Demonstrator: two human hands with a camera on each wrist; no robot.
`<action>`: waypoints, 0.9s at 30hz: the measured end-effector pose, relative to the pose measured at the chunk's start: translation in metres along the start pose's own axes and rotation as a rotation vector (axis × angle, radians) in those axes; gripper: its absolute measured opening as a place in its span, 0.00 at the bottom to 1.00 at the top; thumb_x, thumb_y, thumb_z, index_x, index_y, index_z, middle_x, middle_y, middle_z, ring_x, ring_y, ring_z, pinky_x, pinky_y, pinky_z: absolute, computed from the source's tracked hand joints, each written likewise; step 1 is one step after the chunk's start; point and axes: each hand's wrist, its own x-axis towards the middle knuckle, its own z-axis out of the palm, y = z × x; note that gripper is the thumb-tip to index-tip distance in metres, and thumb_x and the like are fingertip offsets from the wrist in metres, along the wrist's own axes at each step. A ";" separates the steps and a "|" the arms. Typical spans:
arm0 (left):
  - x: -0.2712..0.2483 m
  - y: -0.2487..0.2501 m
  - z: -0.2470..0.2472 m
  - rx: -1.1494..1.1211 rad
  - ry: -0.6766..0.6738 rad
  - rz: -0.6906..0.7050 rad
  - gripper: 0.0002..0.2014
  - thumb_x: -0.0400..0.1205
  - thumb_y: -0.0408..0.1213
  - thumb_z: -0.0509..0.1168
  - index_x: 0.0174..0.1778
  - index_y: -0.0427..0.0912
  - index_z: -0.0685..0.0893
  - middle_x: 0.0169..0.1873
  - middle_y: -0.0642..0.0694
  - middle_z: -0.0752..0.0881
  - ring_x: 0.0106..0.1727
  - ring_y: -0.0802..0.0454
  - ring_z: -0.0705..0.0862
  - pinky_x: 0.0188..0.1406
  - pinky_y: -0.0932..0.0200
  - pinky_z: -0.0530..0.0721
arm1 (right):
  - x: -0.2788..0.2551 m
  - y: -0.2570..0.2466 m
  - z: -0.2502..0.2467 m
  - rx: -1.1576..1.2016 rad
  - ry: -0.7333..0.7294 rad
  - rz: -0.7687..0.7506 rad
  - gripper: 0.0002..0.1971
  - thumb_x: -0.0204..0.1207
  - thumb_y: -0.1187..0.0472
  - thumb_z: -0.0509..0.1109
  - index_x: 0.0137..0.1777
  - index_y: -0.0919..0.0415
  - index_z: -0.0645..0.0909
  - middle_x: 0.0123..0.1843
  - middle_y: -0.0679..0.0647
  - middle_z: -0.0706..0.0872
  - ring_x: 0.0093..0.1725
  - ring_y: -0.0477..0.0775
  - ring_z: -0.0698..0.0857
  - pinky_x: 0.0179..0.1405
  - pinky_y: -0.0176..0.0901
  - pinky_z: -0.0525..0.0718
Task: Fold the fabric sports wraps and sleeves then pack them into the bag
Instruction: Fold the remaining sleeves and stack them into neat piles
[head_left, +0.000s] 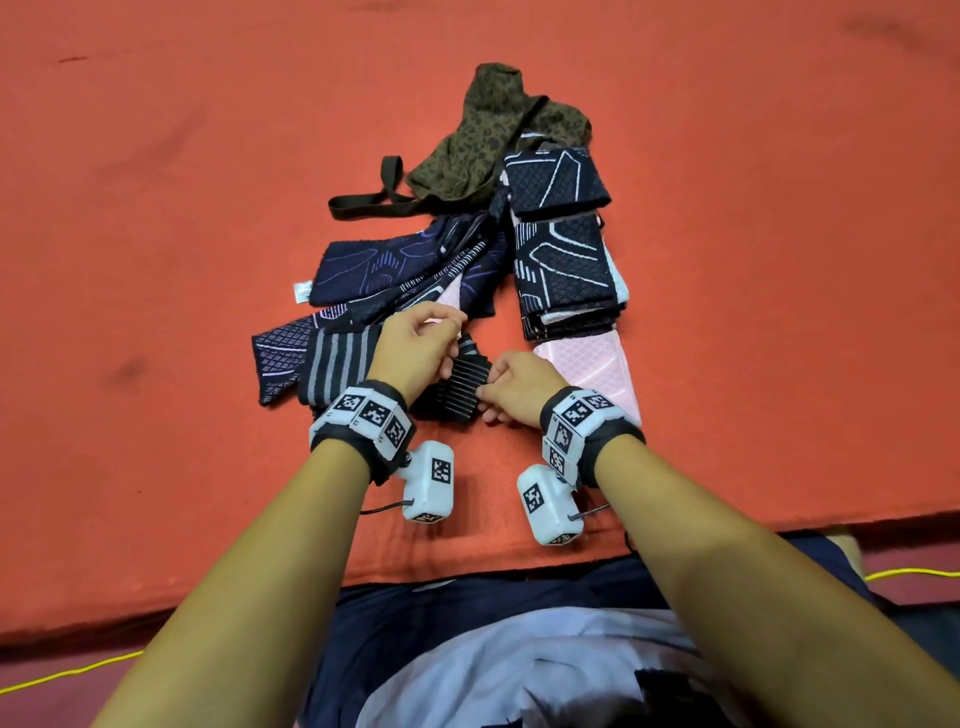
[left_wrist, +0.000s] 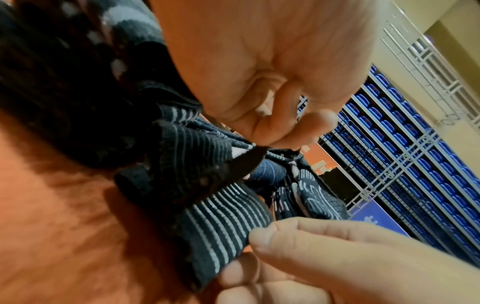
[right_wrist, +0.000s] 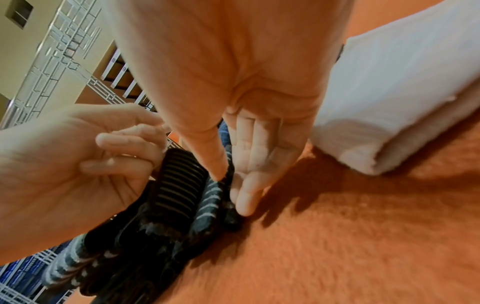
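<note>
No legible text, labels or numbers.

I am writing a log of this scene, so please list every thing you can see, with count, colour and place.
striped wrap: one, black with thin grey stripes, near edge of mat, between both hands.
unfolded sleeves: a heap, exact count unclear, navy with purple and white lines, left of centre.
folded sleeves: a row of navy-and-white pieces, right of centre.
pink sleeve: one, pale pink, near end of that row.
bag: one, olive patterned, black strap, far end.
mat: one, orange-red, under everything.
left hand: pinches the wrap's far edge.
right hand: pinches the wrap's right edge.
</note>
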 end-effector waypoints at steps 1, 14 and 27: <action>0.001 0.000 0.000 -0.013 0.018 -0.009 0.06 0.84 0.29 0.63 0.51 0.38 0.85 0.23 0.48 0.79 0.15 0.57 0.72 0.15 0.67 0.67 | 0.000 -0.002 0.000 0.008 0.002 -0.005 0.07 0.80 0.66 0.70 0.44 0.57 0.76 0.40 0.60 0.93 0.33 0.53 0.91 0.28 0.42 0.86; 0.013 -0.032 0.002 0.251 -0.026 -0.122 0.05 0.82 0.32 0.64 0.45 0.47 0.79 0.30 0.50 0.81 0.27 0.56 0.82 0.25 0.65 0.76 | 0.031 -0.018 0.004 -0.274 0.140 -0.067 0.03 0.72 0.63 0.70 0.44 0.54 0.81 0.37 0.56 0.91 0.32 0.54 0.91 0.35 0.47 0.92; 0.054 0.003 -0.012 0.544 0.039 -0.030 0.08 0.79 0.33 0.63 0.52 0.44 0.84 0.41 0.49 0.86 0.48 0.45 0.87 0.57 0.52 0.84 | 0.059 -0.065 -0.030 -0.604 0.055 -0.134 0.09 0.73 0.65 0.67 0.46 0.63 0.88 0.45 0.59 0.91 0.48 0.61 0.89 0.51 0.50 0.89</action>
